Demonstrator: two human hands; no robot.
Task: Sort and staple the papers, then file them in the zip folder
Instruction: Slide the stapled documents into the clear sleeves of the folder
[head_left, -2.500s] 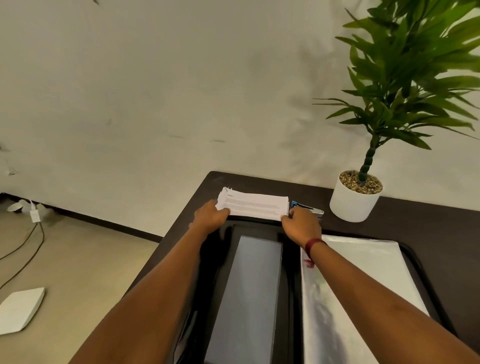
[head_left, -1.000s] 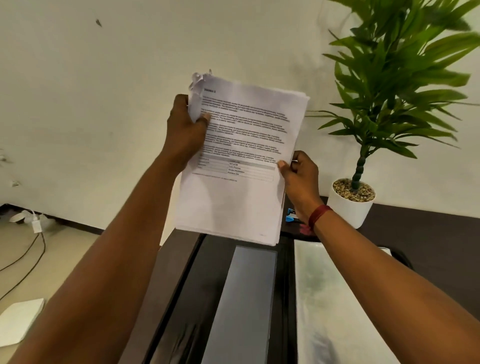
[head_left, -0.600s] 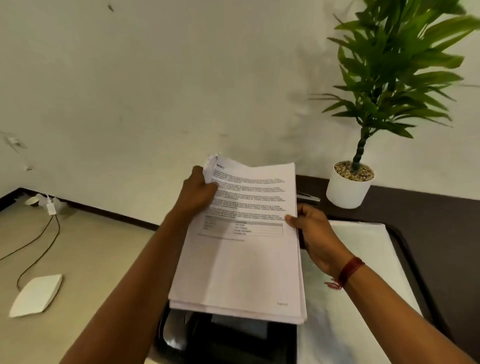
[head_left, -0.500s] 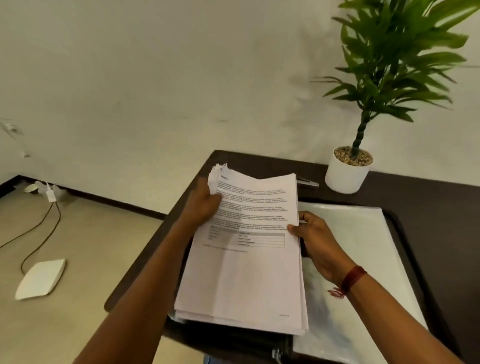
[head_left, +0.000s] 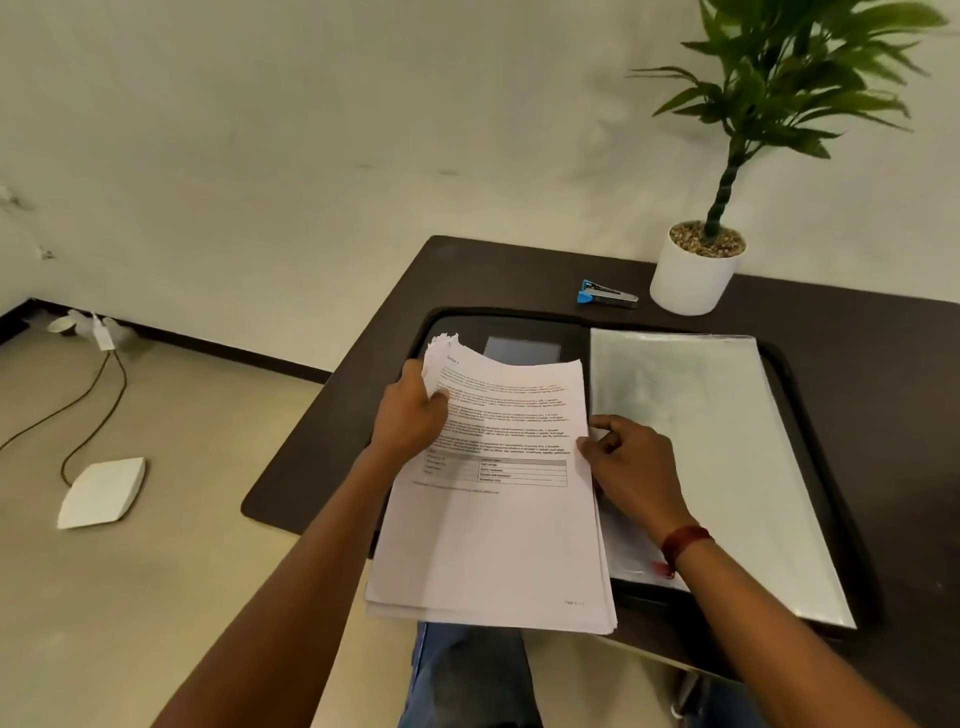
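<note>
White papers (head_left: 493, 545) are being held over open zip folder (head_left: 519, 325) on table (head_left: 883, 364). L grip (head_left: 410, 421) is pinching their top-left corner; R grip (head_left: 634, 467) is pinching the right edge.

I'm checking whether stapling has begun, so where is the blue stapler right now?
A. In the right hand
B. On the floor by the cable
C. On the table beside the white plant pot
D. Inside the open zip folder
C: the blue stapler lies on the table just left of the white plant pot, untouched, while the left hand and right hand both hold the paper stack.
</note>
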